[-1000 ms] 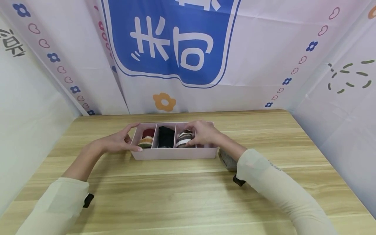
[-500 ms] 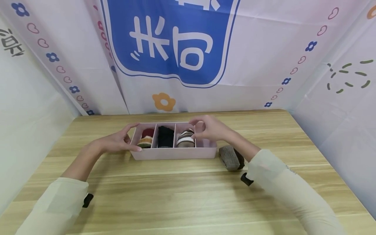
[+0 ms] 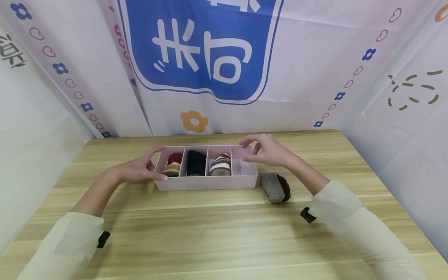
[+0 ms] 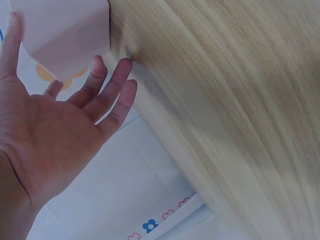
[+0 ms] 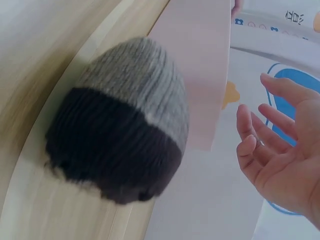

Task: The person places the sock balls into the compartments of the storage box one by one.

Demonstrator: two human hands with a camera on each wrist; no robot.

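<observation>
**Q:** Which step does the figure show?

**A:** Filling a divided tray (image 3: 206,182) that stands near the far edge of the desk (image 3: 224,233). Three of its four compartments hold rolled socks: a red-and-striped roll (image 3: 173,165) at the left end, a black roll (image 3: 196,163) next to it, and a brown-and-white roll (image 3: 220,165) third. The compartment at the right end (image 3: 243,167) holds nothing. By this reading, three placements are done and one is left.

**Q:** Where is the remaining roll?

**A:** A grey-and-brown roll (image 3: 275,187) lies on the desk just beside the tray's right end wall, apart from both hands. The right wrist view shows it close against the tray wall (image 5: 200,65), with its dark cuff towards the camera.

**Q:** How do the hands stand?

**A:** The left hand (image 3: 140,168) rests at the tray's left end with fingers spread and straight, thumb along the near rim; it steadies the tray without gripping it. The right hand (image 3: 267,149) hovers over the tray's right end, fingers apart and loosely bent, holding nothing.

**Q:** What does the next move call for?

**A:** Probably the right hand must drop towards the desk's near edge, close round the grey-and-brown roll without loosening its fold, then lift it over the right wall into the vacant compartment while the left hand steadies the tray.
</observation>
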